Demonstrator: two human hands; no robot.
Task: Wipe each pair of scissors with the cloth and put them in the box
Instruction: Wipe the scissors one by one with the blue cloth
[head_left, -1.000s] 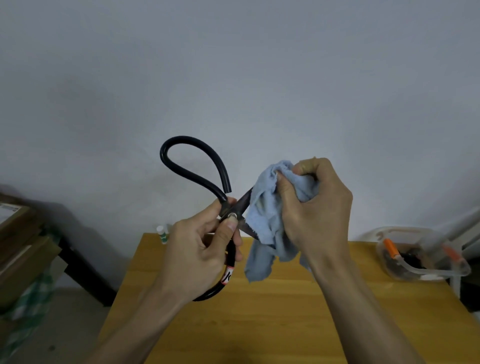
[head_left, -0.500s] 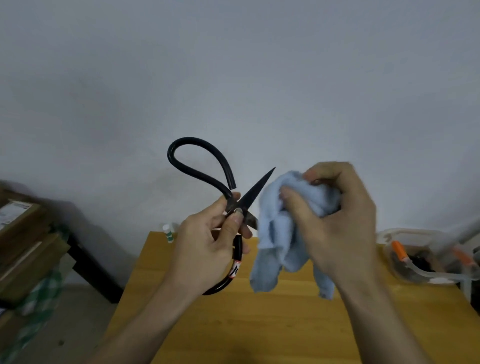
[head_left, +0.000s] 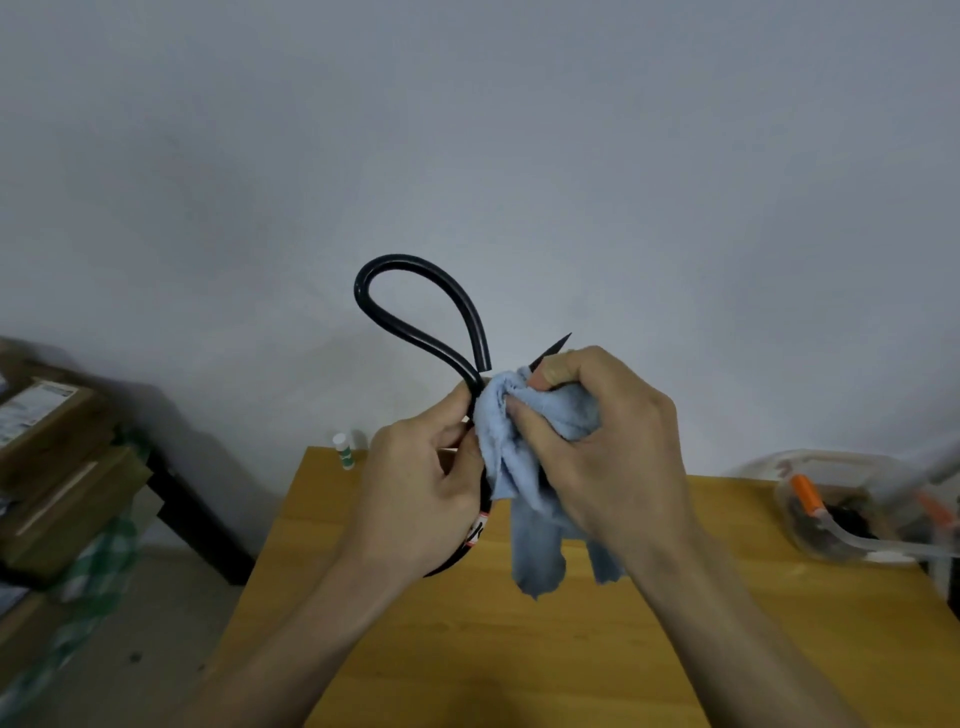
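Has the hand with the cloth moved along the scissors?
Yes. The right hand slid the cloth back toward the scissors' pivot, covering the blade.

I can read no text here. The scissors (head_left: 470, 343) carry a small white and red label (head_left: 477, 531) with black marks on the lower handle, too blurred to make out. The cardboard box (head_left: 49, 415) at left bears a pale printed label (head_left: 28, 408), also illegible.

Two hands: the left hand (head_left: 415, 493) and the right hand (head_left: 608, 447). One pair of black scissors (head_left: 415, 322), one blue cloth (head_left: 524, 467). One wooden table (head_left: 519, 649), one clear plastic box (head_left: 852, 509) (contents blurred), one small white bottle (head_left: 343, 451), and several stacked cardboard boxes (head_left: 57, 457).
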